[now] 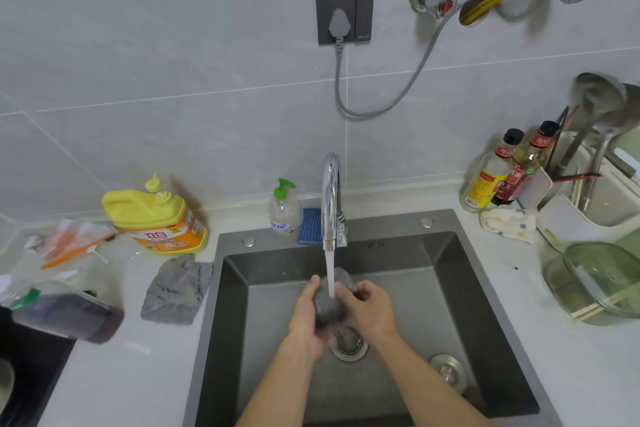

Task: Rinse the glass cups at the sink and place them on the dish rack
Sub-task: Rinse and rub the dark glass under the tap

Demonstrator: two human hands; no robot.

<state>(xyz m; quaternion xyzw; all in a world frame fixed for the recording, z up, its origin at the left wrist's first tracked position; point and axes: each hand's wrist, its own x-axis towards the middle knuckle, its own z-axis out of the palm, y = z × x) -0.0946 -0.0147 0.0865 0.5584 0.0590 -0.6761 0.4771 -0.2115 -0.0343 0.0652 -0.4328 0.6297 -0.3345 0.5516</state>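
While water from the tap [331, 198] ran over it, a wadded grey cloth [327, 310] was clutched in both hands, the left hand [305, 321] curled under it and the right hand [370, 305] closed around its right side, just above the drain [348, 345] of the dark sink [450, 274]. Left of the sink a second grey cloth [176, 291] lay on the surface [138, 374] near a yellow detergent jug [156, 218]. To the right stood the white dish rack [561, 222] holding ladles [599, 97], with a green glass lid [602, 281] just in front of it.
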